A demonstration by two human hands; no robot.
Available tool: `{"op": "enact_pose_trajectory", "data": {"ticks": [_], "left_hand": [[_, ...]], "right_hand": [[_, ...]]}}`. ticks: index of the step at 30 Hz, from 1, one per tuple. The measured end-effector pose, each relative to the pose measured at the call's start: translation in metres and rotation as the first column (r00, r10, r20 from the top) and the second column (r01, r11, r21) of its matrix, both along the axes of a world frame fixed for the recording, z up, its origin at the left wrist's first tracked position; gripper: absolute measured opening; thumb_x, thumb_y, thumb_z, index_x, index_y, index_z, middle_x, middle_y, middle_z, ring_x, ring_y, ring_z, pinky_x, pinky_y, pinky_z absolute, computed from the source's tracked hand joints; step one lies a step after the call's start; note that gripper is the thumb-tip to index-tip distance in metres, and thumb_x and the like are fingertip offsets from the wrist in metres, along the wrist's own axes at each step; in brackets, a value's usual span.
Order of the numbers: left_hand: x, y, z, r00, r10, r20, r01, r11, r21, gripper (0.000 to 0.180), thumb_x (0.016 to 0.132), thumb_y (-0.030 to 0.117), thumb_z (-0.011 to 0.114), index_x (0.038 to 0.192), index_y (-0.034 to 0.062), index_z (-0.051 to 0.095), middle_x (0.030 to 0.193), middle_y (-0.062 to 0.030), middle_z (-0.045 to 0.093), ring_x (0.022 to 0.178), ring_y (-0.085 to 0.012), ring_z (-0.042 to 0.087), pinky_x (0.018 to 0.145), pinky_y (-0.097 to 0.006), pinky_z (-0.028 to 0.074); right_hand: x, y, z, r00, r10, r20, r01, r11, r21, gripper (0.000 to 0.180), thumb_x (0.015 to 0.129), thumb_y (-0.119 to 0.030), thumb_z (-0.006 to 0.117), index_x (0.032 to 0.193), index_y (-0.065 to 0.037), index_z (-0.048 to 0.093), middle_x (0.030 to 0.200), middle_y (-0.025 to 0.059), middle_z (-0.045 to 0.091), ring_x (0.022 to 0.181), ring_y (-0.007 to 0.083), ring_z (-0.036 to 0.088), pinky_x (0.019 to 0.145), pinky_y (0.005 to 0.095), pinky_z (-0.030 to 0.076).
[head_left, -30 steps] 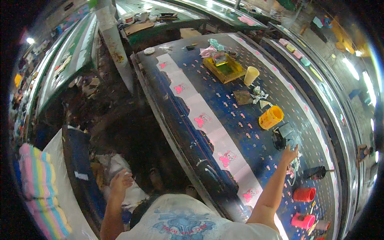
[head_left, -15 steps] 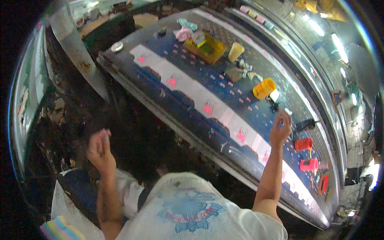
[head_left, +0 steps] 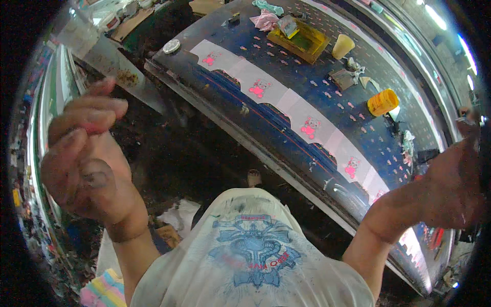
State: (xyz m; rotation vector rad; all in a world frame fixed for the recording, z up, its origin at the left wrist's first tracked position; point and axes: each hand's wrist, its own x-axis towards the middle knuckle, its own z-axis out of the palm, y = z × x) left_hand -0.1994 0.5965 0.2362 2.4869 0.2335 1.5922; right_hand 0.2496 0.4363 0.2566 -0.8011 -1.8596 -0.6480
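My left hand (head_left: pixel 89 163) is raised close to the camera at the left, off the table. Its fingers are loosely bent and apart, and nothing shows in them. Up at the right edge is my right hand (head_left: pixel 445 179), in front of the table's right end; motion and shadow smear its fingers. Neither hand appears to touch the long dark table (head_left: pixel 245 56). Along the table's near side runs a row of white pieces (head_left: pixel 281 102) printed with pink bears (head_left: pixel 261 88). A yellow jar (head_left: pixel 382 102) lies tilted farther back, left of my right hand.
A yellow-stained frame (head_left: pixel 299 41), a cream cup (head_left: pixel 343 46), a pink cloth (head_left: pixel 265 20) and a dark block (head_left: pixel 341 79) sit on the table's far part. A round lid (head_left: pixel 171 46) lies at its left corner. A metal post (head_left: pixel 112 66) stands left of the table.
Both hands have come up nearer the camera and spread outward, the right one leaving the area beside the yellow jar. The view has shifted, so the table's things appear farther right and higher.
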Motion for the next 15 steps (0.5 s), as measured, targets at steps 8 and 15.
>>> {"op": "enact_pose_trajectory", "data": {"ticks": [8,15], "left_hand": [[-0.037,0.034,-0.031,0.987,0.156,-0.038,-0.158,0.983,-0.092,0.037,0.107,0.036,0.07,0.127,0.0045,0.067,0.104,-0.0191,0.072,0.094,-0.0339,0.073,0.094,-0.062,0.06],[-0.115,0.126,-0.066,0.989,0.146,0.001,-0.143,0.972,-0.187,0.03,0.103,0.022,0.075,0.125,0.0021,0.068,0.109,-0.0212,0.076,0.098,-0.0322,0.073,0.1,-0.058,0.059]], "right_hand": [[-0.05,0.084,0.029,0.911,0.347,0.223,-0.338,0.938,-0.082,0.018,0.103,-0.011,0.073,0.115,0.003,0.073,0.111,0.022,0.077,0.106,0.0401,0.075,0.094,0.0527,0.06],[-0.127,0.154,0.03,0.88,0.377,0.29,-0.354,0.926,-0.131,0.018,0.102,-0.012,0.073,0.115,0.002,0.073,0.111,0.0222,0.077,0.106,0.0403,0.075,0.093,0.0529,0.06]]}}
